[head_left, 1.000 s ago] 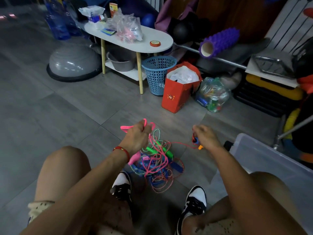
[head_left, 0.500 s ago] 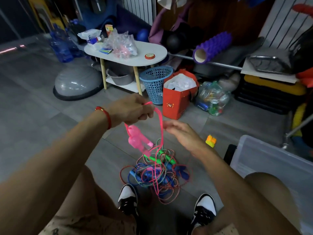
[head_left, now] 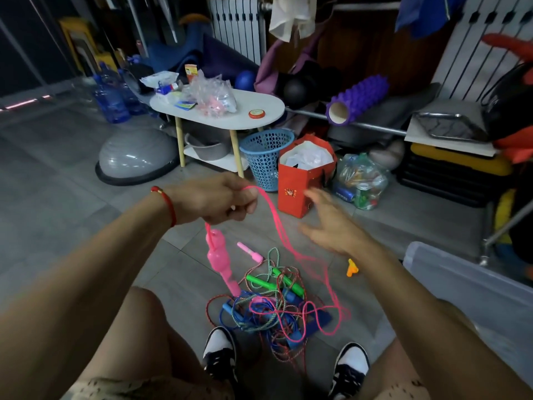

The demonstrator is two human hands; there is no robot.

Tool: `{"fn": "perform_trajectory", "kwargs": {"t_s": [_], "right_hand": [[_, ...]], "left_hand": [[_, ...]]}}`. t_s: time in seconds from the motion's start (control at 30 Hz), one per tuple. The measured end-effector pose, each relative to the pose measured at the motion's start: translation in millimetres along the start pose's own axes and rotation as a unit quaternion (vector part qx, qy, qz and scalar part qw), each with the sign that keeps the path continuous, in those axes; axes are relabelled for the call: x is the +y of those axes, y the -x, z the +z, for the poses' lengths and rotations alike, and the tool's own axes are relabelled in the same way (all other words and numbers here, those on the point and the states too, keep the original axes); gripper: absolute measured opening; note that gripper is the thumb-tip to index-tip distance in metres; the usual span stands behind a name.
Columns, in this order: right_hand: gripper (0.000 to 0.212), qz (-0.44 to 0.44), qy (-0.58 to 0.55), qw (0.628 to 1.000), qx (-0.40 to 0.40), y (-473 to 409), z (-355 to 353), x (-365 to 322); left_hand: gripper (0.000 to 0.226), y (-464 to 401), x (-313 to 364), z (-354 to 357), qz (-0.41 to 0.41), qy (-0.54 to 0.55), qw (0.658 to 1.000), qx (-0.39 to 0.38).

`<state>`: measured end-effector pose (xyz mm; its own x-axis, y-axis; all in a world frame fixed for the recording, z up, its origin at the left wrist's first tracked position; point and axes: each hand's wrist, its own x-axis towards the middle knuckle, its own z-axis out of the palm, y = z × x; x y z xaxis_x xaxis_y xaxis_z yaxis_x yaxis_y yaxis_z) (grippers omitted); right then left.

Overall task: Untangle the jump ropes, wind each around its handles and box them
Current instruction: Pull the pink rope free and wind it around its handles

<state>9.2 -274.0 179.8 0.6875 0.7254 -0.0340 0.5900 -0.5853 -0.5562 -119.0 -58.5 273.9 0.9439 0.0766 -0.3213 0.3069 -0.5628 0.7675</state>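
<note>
We see the left hand [head_left: 213, 202] raised above the floor [head_left: 57, 215], its fingers [head_left: 248, 203] curled and pinching the pink rope [head_left: 277, 226]. One pink handle [head_left: 220, 259] hangs just below that hand, long axis near vertical, its lower end reaching the tangle [head_left: 274, 313] of ropes between the shoes. From the pinch the rope arcs right and down, its strands running steeply toward the heap. The right hand [head_left: 328, 223] hovers just beside this descending run, fingers spread and holding nothing; we judge it the nearer hand for taking the strand. A second pink handle [head_left: 249, 251] lies on the floor. The clear box [head_left: 461, 287] waits at right.
</note>
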Motion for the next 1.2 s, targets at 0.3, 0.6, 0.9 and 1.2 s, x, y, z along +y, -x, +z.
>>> {"fn": "perform_trajectory", "kwargs": {"t_s": [0.3, 0.6, 0.9, 1.2], "right_hand": [[0.030, -0.139, 0.040, 0.977, -0.154, 1, -37, -87], [0.027, -0.184, -0.016, 0.977, -0.107, 5, -70, -66], [0.030, -0.172, -0.163, 0.966, -0.100, 20, -81, -67], [0.030, -0.119, -0.192, 0.973, -0.039, 17, -74, -69]], "left_hand": [[0.035, -7, -7, 37, 0.058, -0.063, 0.996, -0.030], [0.031, -7, -63, 69, 0.157, 0.002, 0.975, 0.160], [0.011, -13, -72, 96, 0.159, 0.216, 0.954, 0.133], [0.053, 2, -77, 139, 0.058, 0.428, 0.902, -0.003]]}}
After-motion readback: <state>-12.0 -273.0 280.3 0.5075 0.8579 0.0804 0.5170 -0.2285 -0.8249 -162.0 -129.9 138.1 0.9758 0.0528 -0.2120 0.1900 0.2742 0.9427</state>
